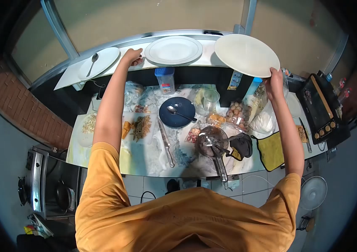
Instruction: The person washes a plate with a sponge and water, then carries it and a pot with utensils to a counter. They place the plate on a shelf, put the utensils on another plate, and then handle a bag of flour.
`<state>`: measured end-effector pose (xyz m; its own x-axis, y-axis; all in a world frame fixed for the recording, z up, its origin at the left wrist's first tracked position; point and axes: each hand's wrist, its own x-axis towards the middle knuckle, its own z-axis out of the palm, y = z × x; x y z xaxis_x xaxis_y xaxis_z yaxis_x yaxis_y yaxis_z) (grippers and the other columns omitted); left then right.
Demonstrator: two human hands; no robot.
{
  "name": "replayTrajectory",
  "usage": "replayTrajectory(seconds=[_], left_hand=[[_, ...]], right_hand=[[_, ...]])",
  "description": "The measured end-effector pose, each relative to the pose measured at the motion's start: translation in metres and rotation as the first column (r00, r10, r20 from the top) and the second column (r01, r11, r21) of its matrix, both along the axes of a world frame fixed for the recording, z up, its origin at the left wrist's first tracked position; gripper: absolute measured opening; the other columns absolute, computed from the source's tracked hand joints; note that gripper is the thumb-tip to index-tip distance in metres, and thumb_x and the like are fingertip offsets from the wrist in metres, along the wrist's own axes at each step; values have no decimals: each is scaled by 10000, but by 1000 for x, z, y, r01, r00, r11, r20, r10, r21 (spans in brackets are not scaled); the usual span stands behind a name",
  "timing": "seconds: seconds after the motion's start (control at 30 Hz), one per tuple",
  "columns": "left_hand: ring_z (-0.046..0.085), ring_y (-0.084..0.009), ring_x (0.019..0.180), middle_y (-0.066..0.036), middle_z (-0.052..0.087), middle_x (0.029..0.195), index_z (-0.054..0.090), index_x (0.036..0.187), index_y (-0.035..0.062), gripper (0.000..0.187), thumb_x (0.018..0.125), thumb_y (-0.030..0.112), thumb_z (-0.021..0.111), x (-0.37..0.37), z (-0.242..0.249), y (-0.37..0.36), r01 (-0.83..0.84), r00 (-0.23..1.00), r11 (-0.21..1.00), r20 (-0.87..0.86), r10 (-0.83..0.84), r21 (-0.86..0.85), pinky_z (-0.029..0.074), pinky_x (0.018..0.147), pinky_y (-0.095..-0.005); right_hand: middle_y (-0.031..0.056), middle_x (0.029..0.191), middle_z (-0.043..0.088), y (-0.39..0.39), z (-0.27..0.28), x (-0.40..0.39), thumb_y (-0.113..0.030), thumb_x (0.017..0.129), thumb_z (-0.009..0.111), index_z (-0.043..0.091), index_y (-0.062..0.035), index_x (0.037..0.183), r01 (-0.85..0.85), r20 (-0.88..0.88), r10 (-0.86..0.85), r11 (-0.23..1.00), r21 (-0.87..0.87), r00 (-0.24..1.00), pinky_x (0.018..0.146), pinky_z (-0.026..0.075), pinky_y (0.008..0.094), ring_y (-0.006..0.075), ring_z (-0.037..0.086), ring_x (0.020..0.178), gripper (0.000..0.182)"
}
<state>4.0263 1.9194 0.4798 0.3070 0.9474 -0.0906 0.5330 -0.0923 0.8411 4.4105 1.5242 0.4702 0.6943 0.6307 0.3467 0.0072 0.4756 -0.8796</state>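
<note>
- Two hands up at the ledge (103, 74).
- Right hand (274, 78): fingers closed on tilted white plate (245, 54) at its 5 o'clock rim.
- Left hand (131, 56): fingers curled, empty, touching ledge; middle plate (173, 50) just beside, 3 o'clock.

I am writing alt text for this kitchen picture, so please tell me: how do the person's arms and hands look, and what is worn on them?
Both arms are bare from above the elbow down to the fingers. The person wears an orange short-sleeved shirt; its sleeves end on the upper arms. The left hand and the right hand carry no gloves. No watch, bracelet or ring can be seen, though the hands are small in this view.
</note>
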Motion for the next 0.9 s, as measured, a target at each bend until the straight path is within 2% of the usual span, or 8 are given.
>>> replayTrajectory(seconds=[0.1, 0.2, 0.33, 0.37, 0.43, 0.5, 0.67, 0.9], left_hand=[[538, -102, 533, -44, 629, 697, 601, 869, 17, 360, 905, 373, 565, 14, -11, 14, 50, 999, 998, -6, -50, -41, 424, 467, -236], [485, -96, 420, -37, 561, 542, 592, 708, 26, 348, 874, 331, 611, 23, -17, 33, 143, 988, 990, -49, -144, -16, 367, 367, -231], [448, -113, 417, -37, 524, 532, 583, 698, 35, 334, 847, 324, 658, 32, -30, 65, 200, 979, 970, -1, -202, -141, 360, 381, -262], [448, -113, 417, -37, 524, 532, 583, 698, 35, 334, 847, 324, 658, 37, -32, 70, 209, 978, 967, 4, -211, -143, 360, 381, -262], [477, -141, 461, -61, 536, 576, 591, 720, 29, 293, 841, 286, 664, 40, -21, 65, 141, 967, 989, -206, -149, -51, 381, 408, -284], [483, -164, 498, -64, 547, 625, 588, 679, 31, 306, 836, 279, 672, 39, -16, 58, 151, 968, 988, -201, -153, -22, 392, 442, -304], [419, -161, 430, -66, 495, 554, 557, 656, 40, 340, 855, 296, 658, 32, -19, 81, 172, 955, 984, -240, -177, -44, 320, 394, -322], [359, -149, 440, -49, 438, 546, 533, 670, 25, 363, 854, 312, 658, 10, -19, 100, 123, 955, 992, -270, -125, -23, 288, 391, -317]], right_hand=[[163, 1251, 486, 35, -2, 12, -62, 889, 365, 349, -27, 1313, 46, -38, -45, 999, 19, 998, 780, 521, 405, 272, 560, 1063, 425], [137, 1117, 564, 58, -4, 22, -85, 907, 393, 425, 10, 1219, 80, -82, -81, 997, -12, 993, 722, 509, 352, 234, 588, 950, 328], [131, 1024, 579, 79, -20, 37, -90, 886, 433, 470, 18, 1138, 71, -86, -74, 997, -40, 994, 629, 482, 331, 226, 587, 845, 277], [131, 1024, 579, 81, -27, 40, -90, 886, 433, 470, 18, 1138, 80, -82, -83, 996, -43, 993, 629, 482, 331, 226, 587, 845, 277], [136, 1032, 581, 89, -26, 42, -87, 886, 423, 474, 21, 1148, 55, -61, -61, 994, -92, 996, 637, 492, 341, 237, 593, 859, 288], [157, 1099, 585, 95, -29, 35, -66, 881, 407, 465, 27, 1194, 77, -144, -79, 997, -22, 986, 705, 530, 389, 283, 609, 944, 331], [189, 1244, 503, 100, -28, 25, -53, 889, 379, 380, 23, 1278, 30, -133, -36, 998, -46, 990, 837, 536, 465, 326, 555, 1100, 397], [192, 1259, 481, 114, -32, 24, -51, 894, 370, 363, 5, 1290, 0, -156, -12, 997, -78, 988, 831, 545, 466, 328, 543, 1110, 400]])
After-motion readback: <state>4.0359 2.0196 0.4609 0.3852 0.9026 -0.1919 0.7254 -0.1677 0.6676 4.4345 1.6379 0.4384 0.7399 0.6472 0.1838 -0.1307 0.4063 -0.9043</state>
